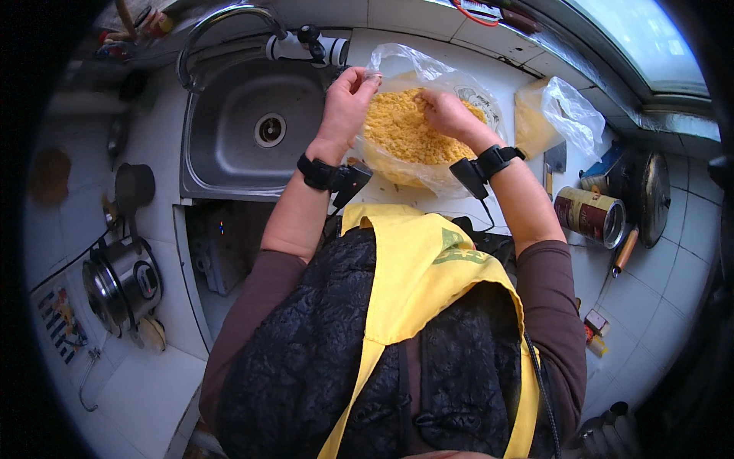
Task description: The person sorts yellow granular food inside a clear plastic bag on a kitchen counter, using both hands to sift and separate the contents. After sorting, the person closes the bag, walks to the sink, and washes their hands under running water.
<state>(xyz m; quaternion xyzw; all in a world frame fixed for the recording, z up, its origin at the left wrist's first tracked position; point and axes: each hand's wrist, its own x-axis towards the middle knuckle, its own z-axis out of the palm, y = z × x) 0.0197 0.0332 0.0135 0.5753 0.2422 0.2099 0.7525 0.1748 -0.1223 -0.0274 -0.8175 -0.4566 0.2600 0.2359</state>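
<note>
A clear plastic bag lies spread open on the white counter to the right of the sink. Inside it is a broad heap of yellow, crumbly food. At the bag's upper left edge, my left hand pinches the plastic between thumb and fingers. My right hand is over the right part of the heap, its fingers curled down at the yellow crumbs. Whatever those fingertips hold, if anything, is hidden. Both wrists wear black straps with small boxes.
A steel sink with a curved faucet stands at left. On the right are another plastic bag with yellow stuff, a tin can, a dark round pan or lid and a wooden handle. A steel pot stands far left.
</note>
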